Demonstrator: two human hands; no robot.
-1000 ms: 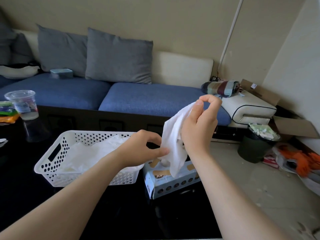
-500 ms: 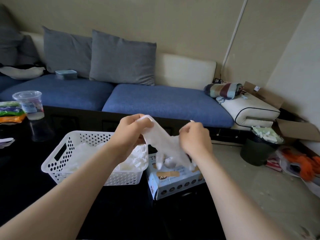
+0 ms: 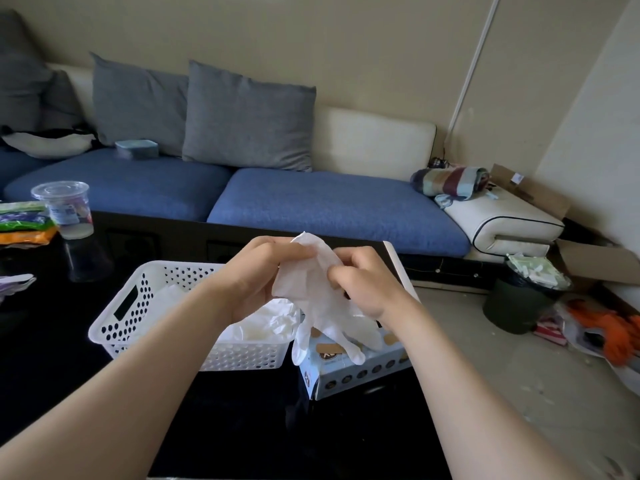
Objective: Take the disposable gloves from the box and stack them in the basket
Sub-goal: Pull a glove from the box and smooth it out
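A white disposable glove [image 3: 320, 306] hangs between my two hands, its fingers dangling over the glove box [image 3: 360, 370]. My left hand [image 3: 256, 275] pinches the glove's cuff end at the top. My right hand [image 3: 363, 282] grips the glove's right side, fingers curled into it. The box is pale blue with dark dots and stands on the black table right of the white perforated basket [image 3: 121, 327]. Several crumpled white gloves [image 3: 273, 320] lie inside the basket. My hands hide most of the box's opening.
The black glossy table [image 3: 52, 358] carries a clear plastic cup [image 3: 64, 209] and snack packets [image 3: 20, 223] at the far left. Behind it is a blue sofa [image 3: 311, 202] with grey cushions. A dark bin [image 3: 519, 299] and clutter sit on the floor at right.
The glove was lifted high out of the box by my right hand alone; my left hand then took its upper end, and both hands now hold it close together, lower, above box and basket.
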